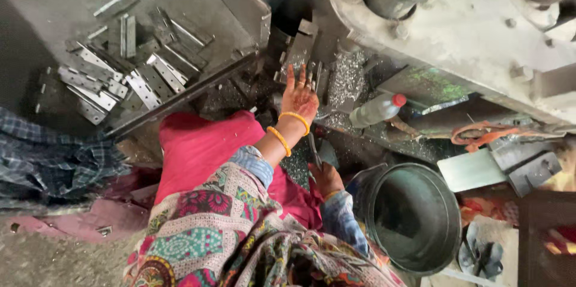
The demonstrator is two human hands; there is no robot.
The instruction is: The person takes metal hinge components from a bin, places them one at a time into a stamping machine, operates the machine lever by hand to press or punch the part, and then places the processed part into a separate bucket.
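Note:
My left hand (300, 96), with two orange bangles at the wrist, reaches forward with its fingers spread and lies flat against the small metal plates (298, 47) standing at the press machine's die. I cannot see anything gripped in it. My right hand (327, 178) stays low near my lap, closed around a dark flat metal strip (314, 149) that points up towards the left wrist. A large grey press machine (456, 29) looms over the right side. Metal shavings (345, 77) lie beside the die.
A grey tray (240, 5) at upper left holds several perforated metal hinge plates (120, 77). A plastic bottle with a red cap (375, 109) lies right of my left hand. A dark metal bucket (414, 215) stands lower right, sandals (480, 254) beside it. Checked cloth (54, 161) is at left.

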